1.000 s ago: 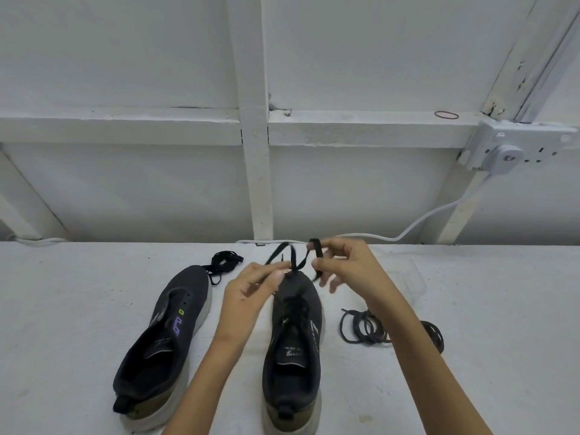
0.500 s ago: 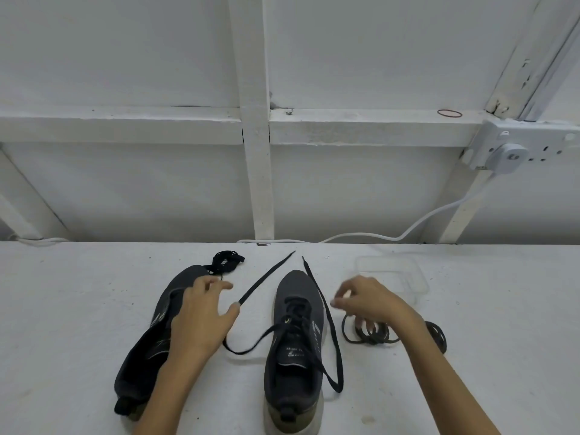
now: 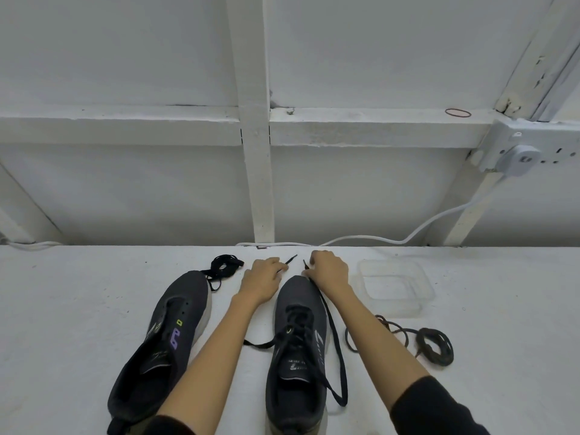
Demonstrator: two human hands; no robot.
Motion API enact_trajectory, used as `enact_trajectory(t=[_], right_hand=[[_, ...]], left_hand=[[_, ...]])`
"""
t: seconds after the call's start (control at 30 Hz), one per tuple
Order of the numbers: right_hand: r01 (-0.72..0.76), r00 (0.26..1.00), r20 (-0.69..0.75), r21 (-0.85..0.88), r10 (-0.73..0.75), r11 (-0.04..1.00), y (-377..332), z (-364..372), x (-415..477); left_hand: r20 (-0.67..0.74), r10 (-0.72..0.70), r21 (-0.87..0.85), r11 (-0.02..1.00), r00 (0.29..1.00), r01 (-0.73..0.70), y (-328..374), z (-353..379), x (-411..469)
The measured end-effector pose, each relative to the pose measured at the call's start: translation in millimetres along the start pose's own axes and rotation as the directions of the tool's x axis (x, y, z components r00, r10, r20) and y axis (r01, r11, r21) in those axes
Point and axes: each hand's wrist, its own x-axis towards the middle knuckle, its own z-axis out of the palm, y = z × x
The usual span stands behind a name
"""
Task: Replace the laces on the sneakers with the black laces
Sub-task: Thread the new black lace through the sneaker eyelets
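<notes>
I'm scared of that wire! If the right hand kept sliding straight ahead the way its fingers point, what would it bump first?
Probably the white cable lying along the table's back edge, then the wall behind it. The right hand is already close to it, but depth is hard to judge here.

The white tabletop (image 3: 78, 309) is carrying everything in front of me. An unlaced dark sneaker (image 3: 163, 340) is lying on its left part, with a bundled black lace (image 3: 224, 266) sitting just beyond its toe. A second sneaker (image 3: 298, 346) is standing in the middle, its black lace (image 3: 335, 346) trailing onto the surface on both sides. A clear plastic container (image 3: 397, 287) is resting to the right, and nearer me a tangle of dark, possibly brownish, laces (image 3: 433, 345) is lying coiled. A white cable (image 3: 276, 244) is running along the far edge.
</notes>
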Motion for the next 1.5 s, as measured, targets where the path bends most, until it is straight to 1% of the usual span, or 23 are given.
enact_trajectory(t=[0.1, 0.17, 0.2, 0.27, 0.3, 0.33, 0.4, 0.43, 0.5, 0.57, 0.63, 0.67, 0.7, 0.8, 0.93, 1.03, 1.1, 1.17, 1.27, 1.3, 1.37, 1.43, 1.5], right_hand=[[0.043, 0.998, -0.049, -0.002, -0.043, 0.999, 5, 8, 0], [0.055, 0.996, -0.070, 0.020, -0.053, 0.998, 8, 9, -5], [0.050, 0.995, -0.093, 0.073, -0.043, 0.996, 9, 6, -9], [0.034, 0.988, -0.155, 0.347, 0.021, 0.937, 6, -5, -23], [0.048, 0.984, -0.170, 0.532, 0.052, 0.845, 3, -14, -34], [0.068, 0.983, -0.169, 0.700, 0.072, 0.711, -2, -26, -49], [0.091, 0.993, -0.117, 0.890, 0.029, 0.448, -6, -51, -83], [0.097, 0.995, -0.085, 0.925, -0.047, 0.368, -5, -62, -101], [0.077, 0.980, -0.014, 0.946, -0.197, 0.316, 3, -77, -134], [0.028, 0.967, 0.065, 0.933, -0.246, 0.358, 16, -77, -157], [-0.018, 0.969, 0.119, 0.907, -0.216, 0.421, 27, -69, -176], [-0.034, 0.968, 0.139, 0.898, -0.208, 0.439, 30, -62, -184], [-0.041, 0.967, 0.152, 0.888, -0.207, 0.459, 33, -54, -191], [-0.005, 0.965, 0.145, 0.843, -0.218, 0.538, 35, -34, -208], [0.045, 0.981, 0.067, 0.837, -0.184, 0.545, 33, -28, -213], [0.105, 0.980, 0.001, 0.849, -0.200, 0.519, 30, -37, -205], [0.137, 0.985, -0.066, 0.853, -0.156, 0.504, 28, -43, -193], [0.162, 0.987, -0.134, 0.824, -0.091, 0.543, 26, -45, -181], [0.168, 0.984, -0.157, 0.707, -0.079, 0.687, 29, -38, -171], [0.176, 0.983, -0.160, 0.695, -0.089, 0.697, 31, -33, -171], [0.207, 0.976, -0.203, 0.721, -0.084, 0.662, 36, -27, -178], [0.223, 0.971, -0.230, 0.756, -0.069, 0.616, 39, -24, -187], [0.243, 0.967, -0.237, 0.768, -0.090, 0.593, 41, -23, -196]], left_hand=[[-0.158, 0.041, 0.061, 0.998, 0.987, -0.032, -4, 9, -1], [-0.245, 0.041, 0.042, 0.999, 0.969, -0.032, -7, 12, -4], [-0.267, 0.026, 0.017, 1.000, 0.963, -0.022, -8, 13, -6], [-0.276, -0.001, -0.037, 0.999, 0.961, -0.010, -12, 12, -10], [-0.265, -0.008, -0.060, 0.998, 0.964, -0.008, -14, 11, -12], [-0.251, -0.022, -0.093, 0.996, 0.968, -0.001, -15, 9, -14], [-0.221, -0.082, -0.237, 0.971, 0.972, 0.029, -16, 1, -21], [-0.206, -0.118, -0.342, 0.939, 0.971, 0.041, -15, -5, -25], [-0.185, -0.183, -0.555, 0.831, 0.965, 0.051, -9, -19, -40], [-0.140, -0.233, -0.719, 0.692, 0.963, 0.063, 0, -31, -64], [-0.103, -0.247, -0.825, 0.563, 0.963, 0.057, 9, -42, -95], [-0.089, -0.234, -0.847, 0.529, 0.968, 0.050, 12, -46, -111], [-0.079, -0.208, -0.853, 0.521, 0.975, 0.042, 15, -48, -125], [-0.072, -0.128, -0.824, 0.566, 0.989, 0.013, 16, -38, -154], [-0.049, -0.090, -0.848, 0.530, 0.995, 0.006, 10, -17, -174], [-0.061, -0.099, -0.861, 0.509, 0.993, -0.002, 11, -9, -182], [-0.081, -0.125, -0.869, 0.495, 0.989, -0.008, 15, -6, -186], [-0.098, -0.161, -0.873, 0.487, 0.982, -0.007, 24, -6, -189], [-0.142, -0.125, -0.824, 0.564, 0.982, -0.048, 41, -10, -195], [-0.147, -0.092, -0.790, 0.611, 0.985, -0.061, 46, -10, -197], [-0.143, -0.100, -0.705, 0.709, 0.985, -0.030, 55, -8, -198], [-0.191, -0.165, -0.580, 0.814, 0.968, 0.024, 63, -6, -198], [-0.251, -0.185, -0.421, 0.905, 0.950, 0.065, 73, -7, -198]])
